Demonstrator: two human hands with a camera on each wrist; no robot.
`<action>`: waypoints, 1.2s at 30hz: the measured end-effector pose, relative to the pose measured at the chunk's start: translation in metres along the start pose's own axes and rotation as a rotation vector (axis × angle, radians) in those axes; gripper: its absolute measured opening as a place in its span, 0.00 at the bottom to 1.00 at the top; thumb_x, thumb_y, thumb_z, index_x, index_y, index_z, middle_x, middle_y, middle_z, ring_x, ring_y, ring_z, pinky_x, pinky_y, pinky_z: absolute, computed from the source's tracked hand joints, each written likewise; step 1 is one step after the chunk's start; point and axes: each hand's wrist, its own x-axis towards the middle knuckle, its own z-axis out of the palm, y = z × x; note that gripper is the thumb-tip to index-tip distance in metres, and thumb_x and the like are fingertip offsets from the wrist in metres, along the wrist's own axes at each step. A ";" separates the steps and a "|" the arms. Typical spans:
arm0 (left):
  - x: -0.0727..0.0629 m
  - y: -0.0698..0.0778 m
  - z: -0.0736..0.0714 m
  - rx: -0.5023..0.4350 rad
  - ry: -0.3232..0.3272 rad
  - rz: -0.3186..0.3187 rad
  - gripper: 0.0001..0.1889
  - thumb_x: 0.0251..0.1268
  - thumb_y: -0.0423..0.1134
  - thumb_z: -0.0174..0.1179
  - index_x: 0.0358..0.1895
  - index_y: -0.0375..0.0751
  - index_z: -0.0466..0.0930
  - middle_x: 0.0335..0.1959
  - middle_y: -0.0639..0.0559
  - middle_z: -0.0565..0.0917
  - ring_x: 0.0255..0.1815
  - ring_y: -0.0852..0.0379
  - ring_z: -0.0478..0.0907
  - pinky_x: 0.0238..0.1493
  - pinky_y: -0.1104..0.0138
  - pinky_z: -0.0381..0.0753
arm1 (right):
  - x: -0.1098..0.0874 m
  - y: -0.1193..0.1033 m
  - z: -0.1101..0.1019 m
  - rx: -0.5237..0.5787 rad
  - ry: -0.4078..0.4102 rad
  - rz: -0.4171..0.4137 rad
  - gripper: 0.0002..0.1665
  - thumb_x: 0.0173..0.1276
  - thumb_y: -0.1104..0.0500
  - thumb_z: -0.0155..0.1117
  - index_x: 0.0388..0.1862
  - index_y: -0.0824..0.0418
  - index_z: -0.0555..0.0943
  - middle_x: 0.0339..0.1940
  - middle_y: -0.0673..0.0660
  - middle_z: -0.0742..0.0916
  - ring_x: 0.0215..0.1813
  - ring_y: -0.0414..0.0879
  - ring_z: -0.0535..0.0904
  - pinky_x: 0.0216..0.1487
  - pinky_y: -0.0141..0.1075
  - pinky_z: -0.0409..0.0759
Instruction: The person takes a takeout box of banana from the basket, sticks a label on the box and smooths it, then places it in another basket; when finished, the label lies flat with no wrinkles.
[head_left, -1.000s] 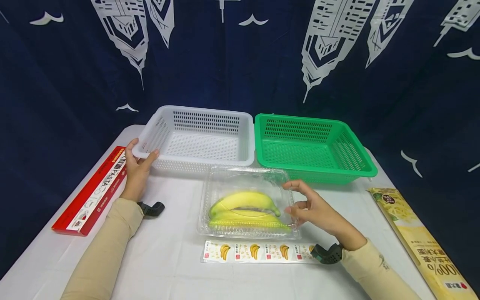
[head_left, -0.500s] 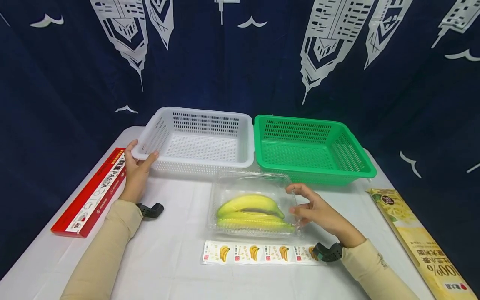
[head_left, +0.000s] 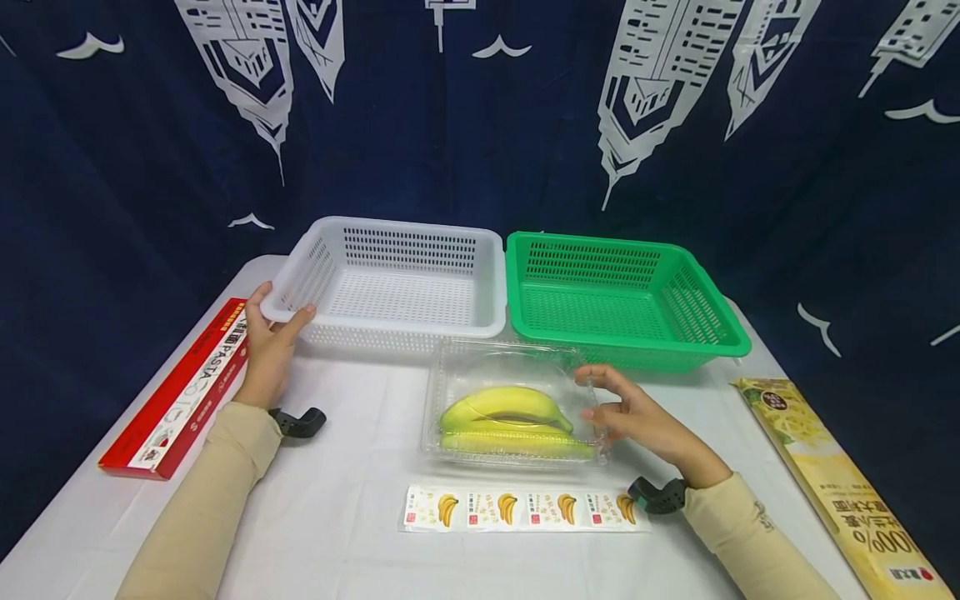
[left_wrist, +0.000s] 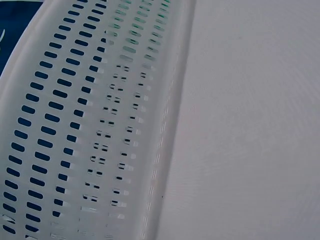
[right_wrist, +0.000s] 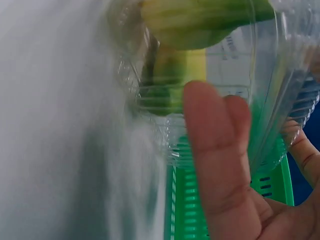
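Observation:
A clear plastic clamshell container (head_left: 501, 367) with bananas (head_left: 510, 408) inside lies in front of the two baskets in the head view. My right hand (head_left: 637, 417) grips its right side, thumb at the near part and fingers further back. In the right wrist view the thumb (right_wrist: 220, 160) lies against the clear wall, while the other fingers are partly hidden behind it. My left hand (head_left: 270, 350) holds the near left corner of the white basket (head_left: 390, 321), thumb over the front rim. That hand is out of sight in the left wrist view, where only the perforated basket wall (left_wrist: 75, 100) shows.
A green basket (head_left: 630, 342) stands right of the white one. A strip of banana-printed labels (head_left: 525, 509) lies before the container. At the left edge is a red pasta box (head_left: 180, 392); at the right edge, a yellow noodle packet (head_left: 840, 483).
The container has slid right and slightly away from me with the right hand on it, uncovering more table above the label strip. The left hand stays on the white basket.

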 end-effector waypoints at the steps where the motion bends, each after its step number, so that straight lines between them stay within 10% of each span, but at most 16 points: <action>1: 0.000 0.001 0.001 0.004 0.010 0.004 0.44 0.79 0.32 0.63 0.86 0.60 0.47 0.83 0.49 0.60 0.81 0.50 0.63 0.79 0.68 0.66 | 0.000 0.000 -0.001 -0.015 -0.002 0.000 0.34 0.81 0.63 0.61 0.79 0.67 0.62 0.80 0.78 0.63 0.38 0.50 0.86 0.36 0.45 0.89; 11: -0.013 0.014 0.005 0.346 0.087 0.147 0.42 0.77 0.39 0.65 0.87 0.50 0.54 0.86 0.46 0.54 0.82 0.46 0.57 0.84 0.56 0.58 | -0.010 -0.010 -0.004 -0.202 0.043 -0.047 0.37 0.83 0.59 0.64 0.85 0.60 0.65 0.84 0.69 0.65 0.74 0.72 0.72 0.62 0.60 0.83; 19: -0.026 0.027 0.014 0.499 0.063 0.396 0.34 0.72 0.33 0.67 0.80 0.38 0.68 0.88 0.42 0.55 0.88 0.41 0.48 0.87 0.44 0.42 | -0.015 -0.020 0.002 -0.376 0.167 -0.217 0.34 0.78 0.67 0.68 0.80 0.66 0.70 0.77 0.69 0.74 0.72 0.69 0.74 0.71 0.63 0.76; 27: -0.050 0.036 0.017 0.604 -0.136 0.579 0.27 0.66 0.28 0.70 0.69 0.31 0.80 0.81 0.34 0.69 0.87 0.33 0.54 0.85 0.35 0.47 | -0.016 -0.025 0.021 -0.605 0.307 -0.435 0.27 0.69 0.71 0.75 0.65 0.57 0.84 0.68 0.60 0.85 0.70 0.59 0.79 0.71 0.24 0.70; 36: -0.082 0.043 0.016 0.767 -0.499 0.621 0.24 0.65 0.29 0.75 0.65 0.36 0.85 0.75 0.37 0.77 0.79 0.31 0.68 0.76 0.31 0.65 | -0.020 -0.040 0.045 -0.616 0.317 -0.588 0.29 0.62 0.76 0.75 0.59 0.55 0.87 0.59 0.54 0.90 0.62 0.54 0.85 0.69 0.22 0.72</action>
